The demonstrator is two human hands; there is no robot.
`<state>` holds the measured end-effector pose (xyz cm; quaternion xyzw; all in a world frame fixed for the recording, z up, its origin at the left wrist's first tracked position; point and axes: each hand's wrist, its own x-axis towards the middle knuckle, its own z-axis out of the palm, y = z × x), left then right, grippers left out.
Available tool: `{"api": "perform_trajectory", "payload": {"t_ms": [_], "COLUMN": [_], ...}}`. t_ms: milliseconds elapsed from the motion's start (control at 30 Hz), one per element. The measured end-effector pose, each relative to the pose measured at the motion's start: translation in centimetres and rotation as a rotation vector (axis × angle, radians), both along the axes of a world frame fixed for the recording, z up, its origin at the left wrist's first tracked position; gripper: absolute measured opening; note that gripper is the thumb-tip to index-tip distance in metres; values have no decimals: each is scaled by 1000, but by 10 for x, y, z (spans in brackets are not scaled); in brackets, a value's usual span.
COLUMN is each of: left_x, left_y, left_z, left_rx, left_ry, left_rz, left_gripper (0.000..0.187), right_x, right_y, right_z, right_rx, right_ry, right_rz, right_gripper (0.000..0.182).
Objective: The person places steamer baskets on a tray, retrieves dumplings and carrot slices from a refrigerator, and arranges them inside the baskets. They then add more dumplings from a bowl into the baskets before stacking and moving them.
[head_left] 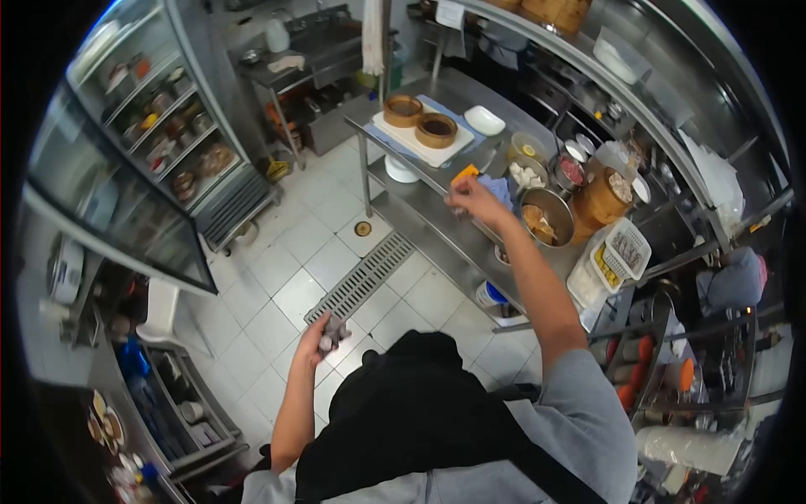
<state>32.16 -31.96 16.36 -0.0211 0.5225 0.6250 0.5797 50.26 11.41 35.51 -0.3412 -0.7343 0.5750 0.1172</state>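
Right hand [468,197] extended to steel counter [437,220] edge at 12 o'clock, fingers pinched, contents indiscernible, beside orange scraper [464,174]. Left hand [323,338] at 9 o'clock, closed around small dark object [335,330]. Step judged: reaching at counter. Next move needs firm grasp.

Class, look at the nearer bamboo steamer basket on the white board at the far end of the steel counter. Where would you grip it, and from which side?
Grip the bamboo steamer basket by its round outer wall, with fingers on opposite sides, coming from above. It sits upright and open-topped on the white board, with a second basket close beside it, so the sides facing away from that neighbour are freest.
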Motion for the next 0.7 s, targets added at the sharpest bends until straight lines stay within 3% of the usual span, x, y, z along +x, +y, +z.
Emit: {"api": "perform_trajectory", "payload": {"t_ms": [133,167,267,333,400,533,700], "left_x": [-66,-79,-113,-137,-147,-163,-210], "left_y": [110,137,199,218,241,264,306], "left_z": [43,50,50,39,48,61,60], "left_rx": [20,19,62,34,65,60,31], "left_ry": [71,97,123,145,148,82,49], "left_rz": [-152,-189,-189,-269,-258,-218,-288], "left_gripper": [40,40,40,44,44,40,38], "right_x": [-55,-72,-112,-141,-173,-214,-232], "right_y": [98,129,144,182,222,272,270], "right_z": [-20,-37,10,-15,-42,-94,-107], "right_rx": [326,323,210,193,662,782,802], "right_ry": [14,40,-133,-175,-228,-325,-418], "right_rz": [20,26,-47,-61,24,93,112], "right_gripper": [49,51,53,52,53,57,56]}}
